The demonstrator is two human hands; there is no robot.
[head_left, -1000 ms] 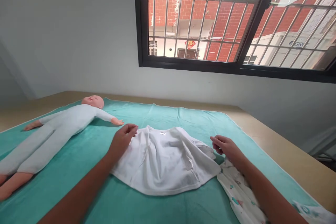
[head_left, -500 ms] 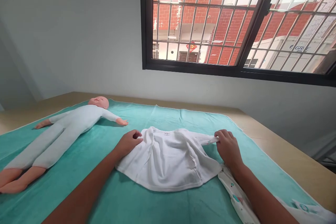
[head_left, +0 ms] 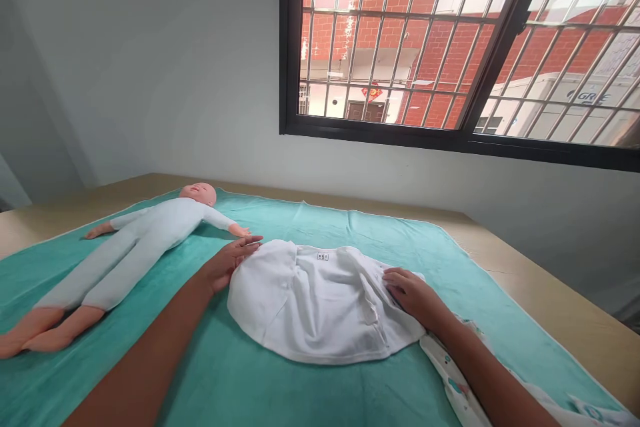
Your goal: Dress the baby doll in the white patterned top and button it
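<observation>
A small white baby shirt [head_left: 315, 303] lies spread flat on a teal blanket [head_left: 300, 387], its label at the far edge. My left hand [head_left: 231, 260] rests open on the blanket at the shirt's left edge, fingers stretched out beside the doll's hand. My right hand [head_left: 409, 293] lies flat and open on the shirt's right side, pressing the folded-in sleeve. A baby doll [head_left: 135, 243] in a pale one-piece suit lies on its back to the left.
A patterned white garment [head_left: 465, 380] lies under my right forearm at the blanket's right. The blanket covers a tan table [head_left: 540, 293] against a grey wall. A barred window [head_left: 450, 47] is above.
Both sleeves of the shirt have been folded inward. My right hand let go of the right sleeve and moved onto the shirt; my left hand opened flat at the left edge.
</observation>
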